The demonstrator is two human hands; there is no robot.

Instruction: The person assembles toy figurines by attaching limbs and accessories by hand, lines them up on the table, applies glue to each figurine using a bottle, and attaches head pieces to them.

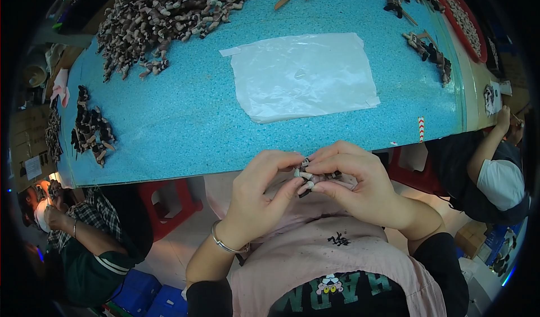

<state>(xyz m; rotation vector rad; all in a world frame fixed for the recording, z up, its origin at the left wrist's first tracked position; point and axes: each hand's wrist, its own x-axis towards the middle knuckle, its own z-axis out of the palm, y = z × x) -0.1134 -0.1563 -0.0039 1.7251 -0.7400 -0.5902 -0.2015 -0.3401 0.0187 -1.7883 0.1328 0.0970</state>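
Observation:
Close to my body, just off the table's near edge, a small figurine (320,177) in brown, white and black is gripped between my hands. My left hand (261,185) pinches its left end with thumb and fingers; a metal bangle circles that wrist. From the other side, my right hand (363,185) holds the figurine's body with bent fingers and thumb. The fingers partly hide it, so its finer shape cannot be made out. Beyond my hands, a clear plastic sheet (304,81) lies taped on the blue table (185,120).
A big heap of similar figurines (169,19) covers the far left. Smaller groups lie at the left edge (90,128) and far right (430,55). A red tray (472,36) holds small pale pieces. Other people sit at left (95,244) and right (489,176), near red stools (169,204).

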